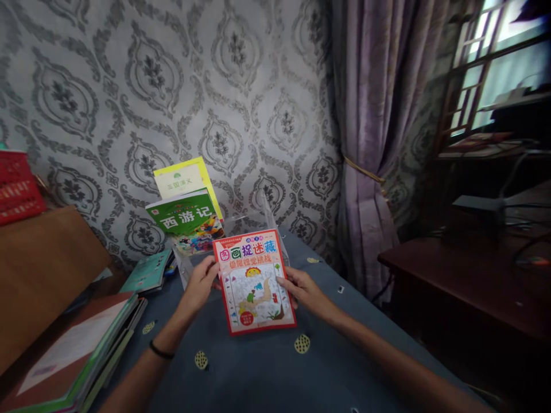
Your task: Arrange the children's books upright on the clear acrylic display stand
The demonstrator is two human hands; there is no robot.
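Note:
A red-bordered picture book (pixel 255 287) is held up in front of me, its cover facing me. My left hand (pixel 202 285) grips its left edge, fingers partly behind it. On the opposite edge, my right hand (pixel 305 291) pinches the book with the thumb on the cover. Behind it stands a clear plastic holder (pixel 252 221), partly hidden by the book. In the holder's left part lean a green book (pixel 187 218) and, further back, a yellow book (pixel 183 179), both tilted.
Stacked books and papers (pixel 81 350) lie at the lower left beside a cardboard box (pixel 51 275) with a red basket (pixel 19 186) on it. A teal book (pixel 146 271) lies near the holder. At right are a tied curtain (pixel 370 137) and a dark red table (pixel 465 269).

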